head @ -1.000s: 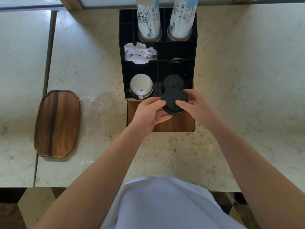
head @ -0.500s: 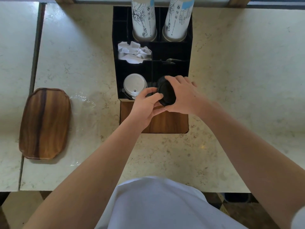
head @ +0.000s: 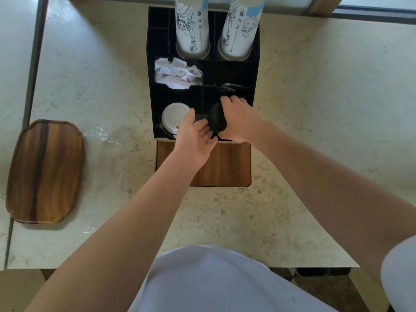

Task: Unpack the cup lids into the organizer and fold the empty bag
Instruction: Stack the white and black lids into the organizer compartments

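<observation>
Under your right palm: black lids (head: 216,119), a stack tipped on edge, over the organizer's near right compartment.
Right hand (head: 239,119): your fingers curl over the far side of the stack and the thumb presses its near side, clamped on it.
Left hand (head: 194,137): your fingers are loosely spread, their tips touching the stack's near left edge; nothing is gripped.
Left of your left fingertips: white lids (head: 174,118) sit in the near left compartment, partly hidden by your knuckles.
Organizer (head: 252,91): black walls close on both sides of your right hand; whether the stack touches them, you cannot tell.
Beyond your fingers: crumpled white paper (head: 176,73) fills a middle compartment; two cup stacks (head: 192,28) stand upright at the back.
Below your wrists: wooden board (head: 225,165) pokes out from beneath the organizer.
Well left of your hands: clear bag (head: 101,139) lies flat on the counter (head: 326,109), just beside a wooden tray (head: 45,171).
Open room: bare counter to your right and near you.
</observation>
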Available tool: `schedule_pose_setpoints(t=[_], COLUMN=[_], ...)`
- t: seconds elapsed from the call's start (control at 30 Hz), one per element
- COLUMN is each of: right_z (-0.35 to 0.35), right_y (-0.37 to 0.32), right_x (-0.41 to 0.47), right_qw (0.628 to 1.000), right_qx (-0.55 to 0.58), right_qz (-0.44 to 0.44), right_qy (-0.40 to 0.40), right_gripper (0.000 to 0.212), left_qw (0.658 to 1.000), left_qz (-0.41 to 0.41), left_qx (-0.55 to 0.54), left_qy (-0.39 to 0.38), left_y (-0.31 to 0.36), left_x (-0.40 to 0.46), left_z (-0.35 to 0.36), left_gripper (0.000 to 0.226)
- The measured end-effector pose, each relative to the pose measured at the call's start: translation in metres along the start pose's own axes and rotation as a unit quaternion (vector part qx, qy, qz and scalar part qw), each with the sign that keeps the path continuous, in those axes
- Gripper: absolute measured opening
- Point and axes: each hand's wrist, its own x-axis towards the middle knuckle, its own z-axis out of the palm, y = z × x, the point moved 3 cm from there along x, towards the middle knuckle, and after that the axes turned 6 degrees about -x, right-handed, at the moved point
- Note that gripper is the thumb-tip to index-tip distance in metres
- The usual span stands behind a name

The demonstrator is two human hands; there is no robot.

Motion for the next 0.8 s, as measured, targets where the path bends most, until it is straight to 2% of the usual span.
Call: schedule_pose_setpoints(t=[0.27,0.47,0.8], right_z=[0.002,0.008,0.017], right_y=[0.0,-0.002,-0.004], right_x=[0.006,0.009,0.012], right_qw=[0.999,0.999,0.998], right_qx=[0.004,0.005,0.019], right_qz=[0.011,0.027,0.048], right_qy=[-0.034,-0.039,-0.036], right_gripper=[0.095,0.095,0.092], left_qw=[0.999,0.999,1.0], left_qz=[-0.013,-0.012,-0.026], left_qx=[-0.038,-0.047,-0.001], left_qy=[0.004,0.006,-0.003], left_y=[-0.002,-0.005,0.0], left_x=[-0.002,-0.001,0.006], left_z=[0.003,0.002,0.009], left_gripper=[0.084,0.086,0.077])
